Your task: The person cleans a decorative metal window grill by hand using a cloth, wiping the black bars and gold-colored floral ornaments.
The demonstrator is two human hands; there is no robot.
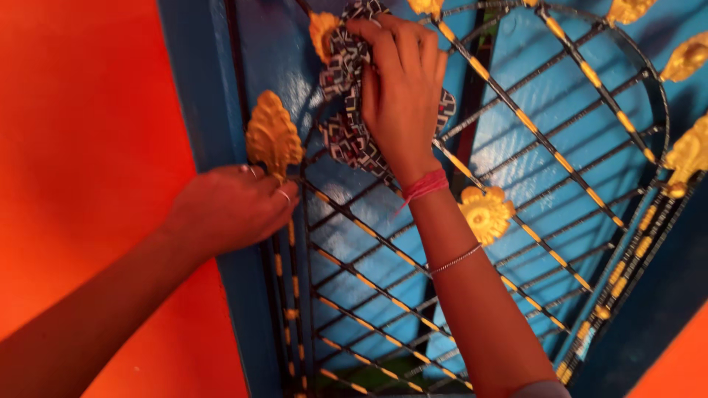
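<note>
A black metal window grille (516, 118) with gold bands and gold leaf ornaments fills a blue frame. My right hand (402, 88) presses a patterned black, white and red cloth (346, 129) against the grille near the top, beside a gold leaf (322, 33). A red thread and a thin bracelet circle that wrist. Lower left, my left hand (232, 206) grips the grille's edge bar just under a large gold leaf (273, 136); rings show on its fingers.
An orange wall (88, 110) lies left of the blue frame (195, 88). A gold flower ornament (485, 214) sits mid-grille beside my right forearm. More gold leaves (686, 155) line the curved right edge. Orange wall shows again at the bottom right.
</note>
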